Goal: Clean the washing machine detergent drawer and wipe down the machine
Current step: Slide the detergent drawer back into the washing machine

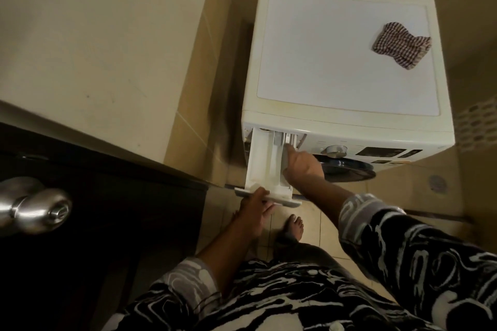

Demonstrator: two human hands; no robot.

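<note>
A white front-loading washing machine (pixel 347 56) stands against the tiled wall. Its white detergent drawer (pixel 262 161) is pulled far out at the upper left of the front panel. My left hand (pixel 252 209) grips the drawer's front handle from below. My right hand (pixel 301 164) reaches into the right side of the drawer, with a finger pressing on a part deep inside near the machine's front. A checked cloth (pixel 400 44) lies crumpled on the machine's top at the right.
A dark door (pixel 94 223) with a metal knob (pixel 32 205) stands open at the left, close to the drawer. The control dial (pixel 334 150) and the dark round door (pixel 347 168) are on the machine's front. My bare foot (pixel 293 227) stands on the tiled floor.
</note>
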